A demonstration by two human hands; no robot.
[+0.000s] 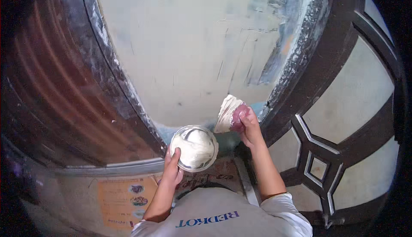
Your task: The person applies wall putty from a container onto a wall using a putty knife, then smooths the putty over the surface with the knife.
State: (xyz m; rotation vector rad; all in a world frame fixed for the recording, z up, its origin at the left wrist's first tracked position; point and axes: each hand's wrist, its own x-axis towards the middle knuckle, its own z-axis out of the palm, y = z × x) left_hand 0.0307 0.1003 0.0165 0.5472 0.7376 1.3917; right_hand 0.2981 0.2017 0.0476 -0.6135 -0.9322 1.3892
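Note:
My left hand (173,167) grips a shallow round metal dish (195,149) by its near left edge, thumb over the rim. Creamy white paste appears smeared across the dish. In my right hand (250,126) is a putty scraper (228,112), its wide blade coated in thick white putty and its grip end pinkish. The scraper is apart from the dish, to its upper right. Beyond both hands stands a panel (184,44) spread with pale putty, with dark scratches and bluish bare patches toward its right side.
Dark, white-smudged frame edges (122,78) border the panel on both sides. To the left is a brown wooden surface (56,82); to the right, a dark panelled door (300,121) with pale insets. An orange printed sheet (116,202) lies at lower left.

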